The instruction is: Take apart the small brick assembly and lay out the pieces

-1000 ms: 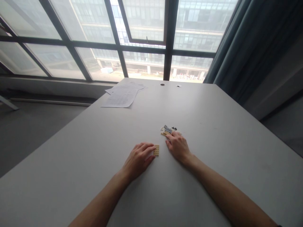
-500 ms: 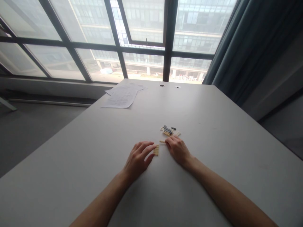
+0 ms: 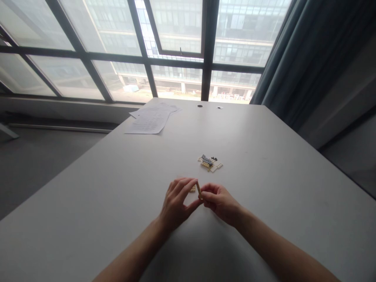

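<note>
Between my two hands a narrow tan brick piece (image 3: 199, 189) is held tilted above the table. My left hand (image 3: 178, 200) has its fingertips at the upper end and its thumb at the lower end. The fingers of my right hand (image 3: 219, 199) pinch the piece near its lower end. A tan studded plate (image 3: 192, 189) shows partly behind the left fingers. Beyond the hands lies a small pile of cream and tan bricks (image 3: 216, 165), with grey pieces (image 3: 207, 160) on top and a small black piece (image 3: 214, 158) at the back.
The white table (image 3: 249, 137) stretches forward to a large window (image 3: 179, 66). Printed papers (image 3: 148, 120) lie at its far left. Two round holes sit near the far edge. A dark curtain (image 3: 282, 51) hangs on the right.
My right hand has moved back from beside the pile, raising the narrow tan piece. My left hand has shifted slightly right, and its fingertips now hold that piece too.
</note>
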Motion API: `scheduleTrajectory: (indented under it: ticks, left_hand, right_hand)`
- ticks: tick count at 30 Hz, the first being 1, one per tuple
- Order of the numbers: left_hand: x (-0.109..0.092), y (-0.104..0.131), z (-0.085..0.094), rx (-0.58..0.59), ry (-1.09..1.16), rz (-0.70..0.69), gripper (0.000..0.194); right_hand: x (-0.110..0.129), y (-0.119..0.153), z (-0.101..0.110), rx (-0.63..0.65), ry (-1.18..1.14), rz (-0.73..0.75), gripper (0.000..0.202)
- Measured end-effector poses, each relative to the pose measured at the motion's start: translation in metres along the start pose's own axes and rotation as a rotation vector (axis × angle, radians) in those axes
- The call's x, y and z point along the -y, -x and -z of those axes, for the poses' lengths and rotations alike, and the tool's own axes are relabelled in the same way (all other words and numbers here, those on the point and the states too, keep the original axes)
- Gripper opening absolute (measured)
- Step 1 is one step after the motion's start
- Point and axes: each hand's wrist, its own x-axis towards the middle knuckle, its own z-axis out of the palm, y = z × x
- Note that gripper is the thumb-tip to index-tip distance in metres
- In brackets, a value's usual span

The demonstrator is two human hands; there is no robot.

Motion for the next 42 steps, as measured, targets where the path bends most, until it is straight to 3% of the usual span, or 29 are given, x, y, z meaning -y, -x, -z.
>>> scheduleTrajectory:
  ticks: [12,28,34,42]
  left_hand:
    - [-0.004,0.002,-0.003,0.045,0.141,0.072,0.043]
    - [-0.004,0.002,-0.001,0.067,0.148,0.035,0.047]
    - [-0.004,0.002,-0.001,0.057,0.184,0.038,0.046]
    - [-0.005,0.001,-0.001,0.069,0.185,0.000,0.043]
  right_hand:
    - [-0.008,0.001,0.005,0.068,0.165,0.019,0.023]
    - [-0.002,0.007,-0.003,-0.001,0.391,0.104,0.024]
    - [0.003,0.009,-0.005,0.085,0.452,0.109,0.025]
    - [-0.001,0.007,-0.005,-0.011,0.393,0.106,0.020]
